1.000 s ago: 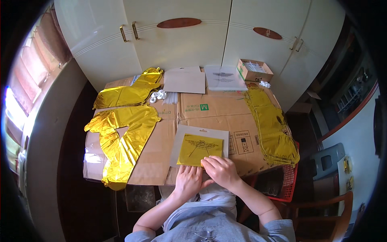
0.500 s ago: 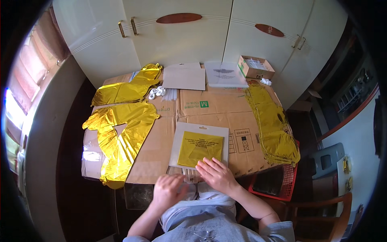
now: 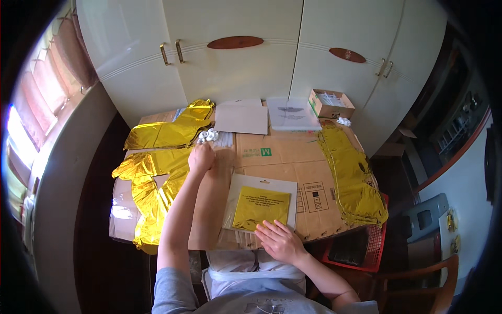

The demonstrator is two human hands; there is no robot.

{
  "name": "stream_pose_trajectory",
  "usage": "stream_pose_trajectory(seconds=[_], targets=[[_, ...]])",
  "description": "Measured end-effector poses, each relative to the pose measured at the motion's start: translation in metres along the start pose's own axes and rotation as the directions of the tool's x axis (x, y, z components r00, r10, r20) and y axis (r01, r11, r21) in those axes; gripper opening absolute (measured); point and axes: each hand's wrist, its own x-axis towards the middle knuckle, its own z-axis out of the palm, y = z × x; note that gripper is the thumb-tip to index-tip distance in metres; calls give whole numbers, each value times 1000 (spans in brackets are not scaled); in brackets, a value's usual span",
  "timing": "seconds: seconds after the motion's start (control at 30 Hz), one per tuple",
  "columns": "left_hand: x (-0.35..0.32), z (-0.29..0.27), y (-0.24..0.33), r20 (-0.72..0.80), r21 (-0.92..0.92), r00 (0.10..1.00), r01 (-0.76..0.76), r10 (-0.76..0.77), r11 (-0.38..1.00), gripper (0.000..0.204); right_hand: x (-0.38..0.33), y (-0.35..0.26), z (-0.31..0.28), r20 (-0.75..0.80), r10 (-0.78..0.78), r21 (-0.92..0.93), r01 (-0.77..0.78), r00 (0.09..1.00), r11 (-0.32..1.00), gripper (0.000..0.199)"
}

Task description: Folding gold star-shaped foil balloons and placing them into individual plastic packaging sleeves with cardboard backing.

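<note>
The flat, released right hand (image 3: pixel 280 242) overlaps a square gold-foil packet (image 3: pixel 261 208); the left hand (image 3: pixel 202 157), grip unclear, nears small white rolls (image 3: pixel 210 135).

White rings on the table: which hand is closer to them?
Left. The left hand is at the near side of the white rings, touching unclear; the right hand is farther off, at the near edge of the packet.

I am apparently working in a home: tall cupboards (image 3: pixel 235 73) are facing me, curtains (image 3: pixel 47 86) are hanging left, a wooden chair (image 3: pixel 450 269) is standing right.
</note>
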Motion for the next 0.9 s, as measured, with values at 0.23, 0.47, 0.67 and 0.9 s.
stream_pose_trajectory(seconds=[0.23,0.47,0.67,0.9], targets=[[32,17,0,51,35,996,78,-79,996,34,-1,3,0,-29,-5,28,6,1000,1000,35],[-5,-30,12,319,252,947,-56,-29,966,28,2,3,2,-33,7,41,-6,999,999,34],[-128,-71,-15,315,-44,941,-113,121,993,19,3,3,-5,14,10,49,-11,1000,999,34],[-277,-112,4,455,-190,884,-22,108,982,13,25,-5,-13,22,-6,47,5,1000,999,42]])
